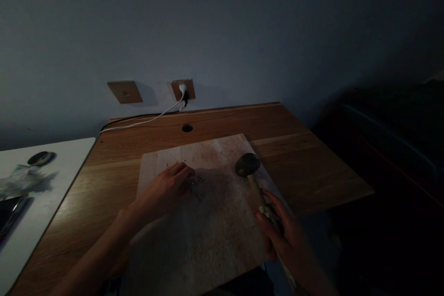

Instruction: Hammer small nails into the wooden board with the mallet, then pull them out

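Observation:
My right hand point(280, 229) is wrapped round the wooden handle of a mallet point(247, 165). Its dark, rounded head is over the right part of a pale, worn board point(166, 259). Over the board's left half, my left hand point(175, 179) has its fingers curled down; what is in them, if anything, is hidden. Right beside those fingertips are a few small, shiny metal pieces point(197, 188), perhaps nails, too dim to tell. A row of small dark dots point(193, 158) runs across the board's far part, behind my left hand.
Under the board is a wooden desk point(294, 148) with a round cable hole point(187, 128). White and black cables run from a wall socket point(183, 89). A white table point(62, 180) at left bears a round dark object point(40, 158), a crumpled clear bag point(26, 180) and a dark device point(10, 215).

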The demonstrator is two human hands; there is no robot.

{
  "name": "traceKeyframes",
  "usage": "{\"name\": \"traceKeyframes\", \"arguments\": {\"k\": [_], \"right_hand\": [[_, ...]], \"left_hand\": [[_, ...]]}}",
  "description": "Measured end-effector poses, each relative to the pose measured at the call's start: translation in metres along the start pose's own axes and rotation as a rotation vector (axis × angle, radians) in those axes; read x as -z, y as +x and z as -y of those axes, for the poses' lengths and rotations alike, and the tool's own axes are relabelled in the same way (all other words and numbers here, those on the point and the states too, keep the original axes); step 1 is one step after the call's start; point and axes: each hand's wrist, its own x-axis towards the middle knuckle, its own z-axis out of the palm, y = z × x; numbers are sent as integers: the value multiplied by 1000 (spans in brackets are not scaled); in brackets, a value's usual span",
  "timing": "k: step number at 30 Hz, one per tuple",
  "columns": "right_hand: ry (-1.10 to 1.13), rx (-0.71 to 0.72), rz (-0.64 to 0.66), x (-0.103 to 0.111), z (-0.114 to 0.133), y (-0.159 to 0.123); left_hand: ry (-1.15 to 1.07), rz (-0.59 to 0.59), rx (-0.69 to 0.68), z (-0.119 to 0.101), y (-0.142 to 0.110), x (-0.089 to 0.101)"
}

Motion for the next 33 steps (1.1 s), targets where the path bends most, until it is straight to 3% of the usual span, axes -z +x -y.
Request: {"name": "traceKeyframes", "arguments": {"k": [4,9,14,19,22,26,30,33], "right_hand": [[9,-1,-12,0,2,0],[-12,24,-4,0,2,0],[-10,9,-16,-1,2,0],[17,4,-2,1,1,1],[17,-2,30,5,1,0],[-30,-54,50,10,2,1],[-45,-82,117,12,2,4],[-39,-48,75,12,2,5]], "left_hand": [[22,39,-4,1,6,0],[-53,-41,-8,9,10,9],[-173,-102,-89,5,55,13],[-282,-65,-179,-4,124,-15],[-313,-95,-197,-3,149,-36],[-341,-109,-197,1,162,-53],[-406,-120,-180,1,163,-60],[-401,-135,-190,1,162,-61]]}}
